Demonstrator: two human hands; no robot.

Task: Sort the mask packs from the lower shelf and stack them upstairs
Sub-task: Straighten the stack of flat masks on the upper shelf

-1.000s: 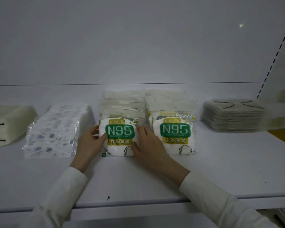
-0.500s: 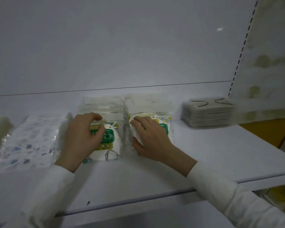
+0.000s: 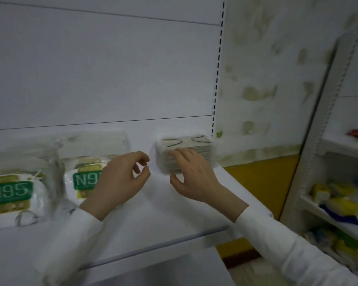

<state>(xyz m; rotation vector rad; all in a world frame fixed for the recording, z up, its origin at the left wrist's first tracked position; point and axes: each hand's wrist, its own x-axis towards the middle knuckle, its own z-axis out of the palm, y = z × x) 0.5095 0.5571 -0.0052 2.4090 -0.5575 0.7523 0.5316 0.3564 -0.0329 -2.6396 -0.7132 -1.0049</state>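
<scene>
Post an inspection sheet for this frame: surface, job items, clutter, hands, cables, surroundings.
Surface: white shelf, white back panel behind it.
Job's things: left N95 pack; second N95 pack, partly hidden by the left hand; flat mask stack at the shelf's right end.
Clutter: nothing seen.
Hands: left hand in front of the second N95 pack, fingers curled, holds nothing; right hand touches the flat mask stack's near side, fingers fairly straight.
Cables: nothing seen.
Surroundings: patterned wall; neighbouring shelf unit to the right, with blurred yellow and blue packs.
</scene>
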